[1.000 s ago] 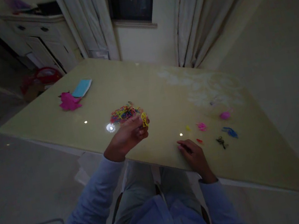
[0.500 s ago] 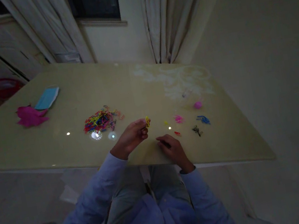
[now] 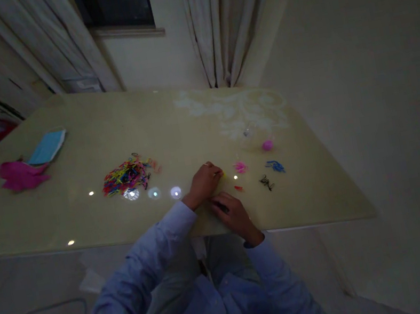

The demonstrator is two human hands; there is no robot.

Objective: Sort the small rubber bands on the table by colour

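My left hand [image 3: 204, 181] reaches across the table with its fingers pinched, low over the surface. At its fingertips shows a bit of small yellow loops [image 3: 222, 174], partly hidden by the fingers; whether they touch the table I cannot tell. My right hand [image 3: 234, 213] rests near the front edge, just below the left, with curled fingers; what they hold, if anything, is hidden. To the right lie small sorted groups: pink loops [image 3: 240, 167], a red piece [image 3: 239, 188], black loops [image 3: 267, 182] and blue loops [image 3: 275, 166].
A mixed pile of coloured loops [image 3: 126, 176] lies left of my hands. Farther left are a crumpled magenta piece [image 3: 23, 175] and a light blue face mask [image 3: 48, 147]. A pink round thing [image 3: 267, 145] sits at the right on the glossy table [image 3: 155, 120].
My left hand has carried the yellow loops rightward and down, from near the mixed pile to beside the sorted groups. The view has turned right. My right hand stays resting on the table.
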